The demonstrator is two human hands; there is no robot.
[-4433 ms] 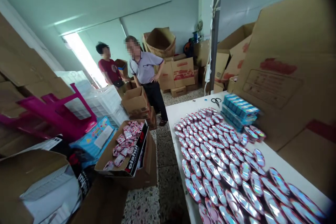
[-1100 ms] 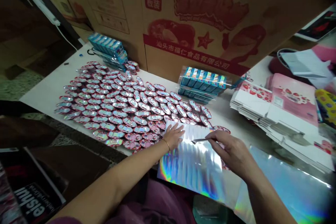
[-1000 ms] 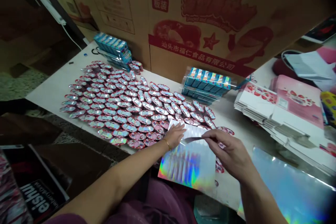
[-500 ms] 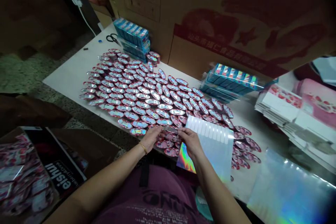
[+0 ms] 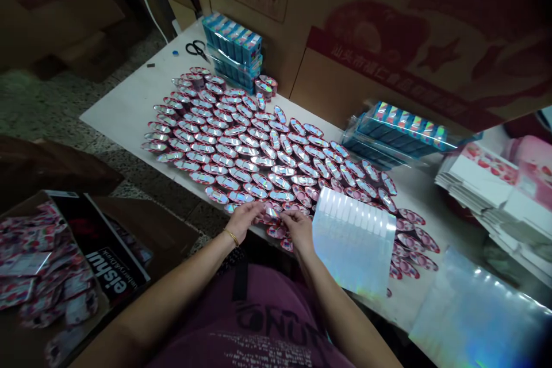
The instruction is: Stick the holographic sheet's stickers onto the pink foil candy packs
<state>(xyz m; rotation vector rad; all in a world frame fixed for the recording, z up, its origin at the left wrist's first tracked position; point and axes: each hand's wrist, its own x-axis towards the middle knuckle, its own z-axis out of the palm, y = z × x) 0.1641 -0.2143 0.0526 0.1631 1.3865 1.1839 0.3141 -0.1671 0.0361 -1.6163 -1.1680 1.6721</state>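
Near the table's front edge, my left hand (image 5: 245,221) pinches one end of a small shiny silver sticker (image 5: 272,213). At the other end are the pinched fingertips of my right hand (image 5: 298,231). The sticker lies over or just above a pink-and-red oval piece among the front ones; whether it touches is hard to see. Many similar oval pieces (image 5: 224,160) stand packed in rows, most with silver tops. Several nearer my hands have pink tops without silver. Beside my right wrist, a holographic sticker sheet (image 5: 353,253) rests over some of the ovals.
Blue wrapped packs (image 5: 235,49) and more blue packs (image 5: 397,129) stand along a big carton (image 5: 319,77). Scissors (image 5: 196,48) lie at the back left. White-and-pink cards (image 5: 478,184) and another shiny sheet (image 5: 478,310) are at right. A box of packets (image 5: 38,264) sits low left.
The silver sticker, held up between both hands earlier, is now lower over an oval piece, and my hands are slightly closer together. The whole view has shifted a little.
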